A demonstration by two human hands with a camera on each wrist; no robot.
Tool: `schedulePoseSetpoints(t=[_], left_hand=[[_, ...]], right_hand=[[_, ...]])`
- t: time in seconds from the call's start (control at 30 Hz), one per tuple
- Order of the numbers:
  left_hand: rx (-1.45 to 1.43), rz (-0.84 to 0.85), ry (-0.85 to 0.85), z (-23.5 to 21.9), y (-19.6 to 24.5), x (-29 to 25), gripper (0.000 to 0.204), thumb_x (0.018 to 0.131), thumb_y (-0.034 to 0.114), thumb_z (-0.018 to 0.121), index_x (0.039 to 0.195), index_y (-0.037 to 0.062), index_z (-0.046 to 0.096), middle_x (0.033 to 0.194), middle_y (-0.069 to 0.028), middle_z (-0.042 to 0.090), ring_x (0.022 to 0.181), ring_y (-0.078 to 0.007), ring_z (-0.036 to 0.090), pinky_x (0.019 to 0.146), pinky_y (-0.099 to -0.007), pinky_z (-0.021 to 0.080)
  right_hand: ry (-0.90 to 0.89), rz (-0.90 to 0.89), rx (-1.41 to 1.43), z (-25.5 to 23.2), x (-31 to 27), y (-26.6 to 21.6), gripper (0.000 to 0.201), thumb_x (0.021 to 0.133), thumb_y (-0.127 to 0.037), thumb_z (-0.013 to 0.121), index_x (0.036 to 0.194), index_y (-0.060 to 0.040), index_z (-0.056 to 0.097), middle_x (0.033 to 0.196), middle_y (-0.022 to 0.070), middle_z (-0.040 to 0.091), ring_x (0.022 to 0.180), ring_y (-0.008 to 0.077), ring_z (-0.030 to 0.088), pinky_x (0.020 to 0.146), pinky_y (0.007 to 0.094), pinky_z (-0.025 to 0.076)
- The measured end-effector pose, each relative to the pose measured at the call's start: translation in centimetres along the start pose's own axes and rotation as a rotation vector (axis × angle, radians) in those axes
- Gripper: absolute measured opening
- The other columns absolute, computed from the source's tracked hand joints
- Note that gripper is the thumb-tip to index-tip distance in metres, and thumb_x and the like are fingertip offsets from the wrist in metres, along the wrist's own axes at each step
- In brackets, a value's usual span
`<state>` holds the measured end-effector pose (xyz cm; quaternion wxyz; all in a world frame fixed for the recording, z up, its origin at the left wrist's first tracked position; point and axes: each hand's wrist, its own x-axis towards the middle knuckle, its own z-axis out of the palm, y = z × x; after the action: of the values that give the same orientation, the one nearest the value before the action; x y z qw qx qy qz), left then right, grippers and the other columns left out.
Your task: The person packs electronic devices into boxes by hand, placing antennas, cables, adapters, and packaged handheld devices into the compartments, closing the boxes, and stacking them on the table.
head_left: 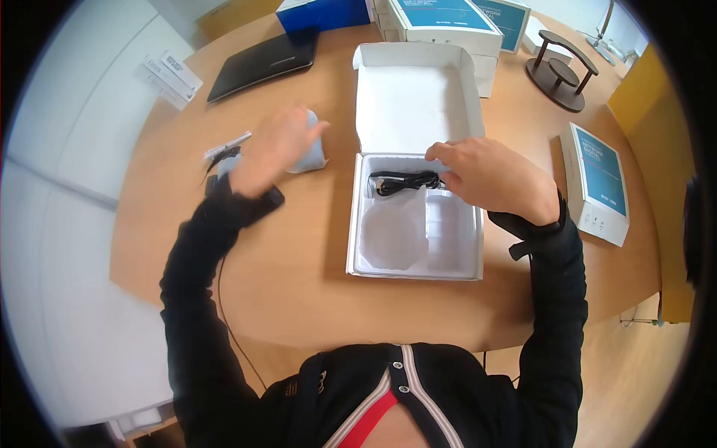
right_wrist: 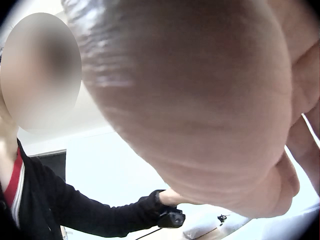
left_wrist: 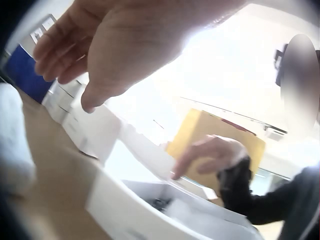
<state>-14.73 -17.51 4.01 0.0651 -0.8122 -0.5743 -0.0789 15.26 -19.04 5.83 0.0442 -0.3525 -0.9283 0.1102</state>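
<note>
Open box: centre of the round table, lid flung back toward 12 o'clock.
Black cable: coiled in the tray's far slot.
Right hand: at 3 o'clock of the cable, fingertips on the tray's far rim; whether it pinches anything, I cannot tell.
Left hand: at 9 o'clock, fingers relaxed, holding nothing, above a pale blue pouch.
Advice: steady the tray and lift the cable by its coil.
Far: 1 black laptop, stacked boxes.
</note>
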Motion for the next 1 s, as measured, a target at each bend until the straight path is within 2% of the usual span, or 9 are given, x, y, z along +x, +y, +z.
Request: schedulePoseSetpoints(t=[0.03, 0.13, 0.3, 0.4, 0.47, 0.63, 0.77, 0.93, 1.0], left_hand=[[0.002, -0.177, 0.006, 0.2, -1.7, 0.6, 0.042, 0.083, 0.033, 0.06, 0.105, -0.0025, 0.054, 0.094, -0.021, 0.061, 0.091, -0.0366, 0.058, 0.076, -0.0416, 0.047], [-0.133, -0.216, -0.186, 2.5, -4.6, 1.4, 0.059, 0.081, 0.04, 0.062, 0.119, -0.0025, 0.049, 0.105, -0.0256, 0.059, 0.101, -0.0404, 0.055, 0.085, -0.0429, 0.045], [-0.143, -0.404, -0.126, 6.7, -3.2, 1.4, 0.081, 0.075, 0.043, 0.063, 0.135, 0.0005, 0.031, 0.119, -0.0271, 0.052, 0.108, -0.0404, 0.052, 0.092, -0.0421, 0.042], [-0.384, -0.353, -0.137, 5.7, -1.8, 1.1, 0.084, 0.07, 0.039, 0.068, 0.135, 0.0007, 0.029, 0.119, -0.0309, 0.048, 0.107, -0.0422, 0.052, 0.09, -0.0431, 0.043], [-0.415, -0.204, 0.198, 5.9, -0.1, -0.7, 0.086, 0.065, 0.033, 0.073, 0.132, 0.0008, 0.031, 0.122, -0.0293, 0.046, 0.109, -0.0415, 0.051, 0.089, -0.043, 0.044], [-0.605, -0.026, 0.3, -0.5, 7.7, -5.0, 0.086, 0.064, 0.028, 0.078, 0.13, -0.0016, 0.032, 0.118, -0.0254, 0.048, 0.105, -0.0395, 0.052, 0.085, -0.0416, 0.046], [-0.731, 0.206, 0.296, -1.3, 11.3, -6.1, 0.084, 0.063, 0.029, 0.08, 0.126, -0.0048, 0.035, 0.113, -0.0224, 0.046, 0.099, -0.0391, 0.052, 0.082, -0.0418, 0.047], [-0.879, 0.12, 0.196, -0.8, 12.7, -5.8, 0.089, 0.07, 0.037, 0.077, 0.131, -0.007, 0.03, 0.12, -0.0237, 0.042, 0.108, -0.0386, 0.047, 0.089, -0.0413, 0.043], [-0.86, 0.173, 0.132, -0.7, 12.8, -6.3, 0.093, 0.069, 0.04, 0.076, 0.132, -0.0081, 0.028, 0.123, -0.0242, 0.04, 0.11, -0.0389, 0.046, 0.091, -0.0408, 0.042]], right_hand=[[0.118, -0.085, 0.006, 0.3, 0.0, 0.1, 0.017, 0.081, -0.006, 0.052, 0.093, 0.0033, 0.059, 0.075, 0.0185, 0.063, 0.072, 0.0347, 0.061, 0.066, 0.0409, 0.049], [0.069, -0.075, 0.005, 0.0, 0.0, -0.6, 0.018, 0.083, -0.009, 0.053, 0.095, 0.0033, 0.059, 0.076, 0.0186, 0.063, 0.074, 0.0344, 0.061, 0.068, 0.0407, 0.049], [0.076, -0.07, 0.008, -0.6, -0.3, -1.3, 0.022, 0.084, -0.014, 0.055, 0.098, 0.003, 0.058, 0.079, 0.0178, 0.063, 0.078, 0.0339, 0.061, 0.07, 0.04, 0.049], [0.104, -0.079, 0.063, -0.7, -0.2, -1.8, 0.029, 0.085, -0.018, 0.057, 0.105, 0.0032, 0.056, 0.092, 0.0192, 0.062, 0.084, 0.0344, 0.061, 0.075, 0.0394, 0.049], [0.158, -0.078, 0.105, -0.5, -0.2, -2.2, 0.034, 0.084, -0.019, 0.059, 0.11, 0.0034, 0.054, 0.102, 0.0203, 0.06, 0.089, 0.0351, 0.06, 0.078, 0.0391, 0.048], [0.558, -0.282, 0.339, 0.0, 0.2, -4.9, 0.072, 0.079, -0.025, 0.068, 0.136, -0.0015, 0.03, 0.13, 0.0179, 0.042, 0.102, 0.0381, 0.053, 0.085, 0.0392, 0.046], [0.547, -0.245, 0.465, 1.8, 0.1, -7.3, 0.077, 0.078, -0.032, 0.07, 0.135, -0.0005, 0.03, 0.123, 0.024, 0.046, 0.104, 0.0394, 0.053, 0.085, 0.0391, 0.046], [0.458, 0.015, 0.743, 1.8, 0.8, -5.6, 0.048, 0.084, -0.036, 0.062, 0.11, 0.0038, 0.053, 0.073, 0.0202, 0.063, 0.064, 0.0303, 0.061, 0.061, 0.0365, 0.049], [0.435, 0.013, 0.715, 1.7, 0.1, -4.0, 0.046, 0.085, -0.036, 0.061, 0.109, 0.0027, 0.054, 0.075, 0.0193, 0.063, 0.065, 0.0292, 0.061, 0.061, 0.035, 0.048]])
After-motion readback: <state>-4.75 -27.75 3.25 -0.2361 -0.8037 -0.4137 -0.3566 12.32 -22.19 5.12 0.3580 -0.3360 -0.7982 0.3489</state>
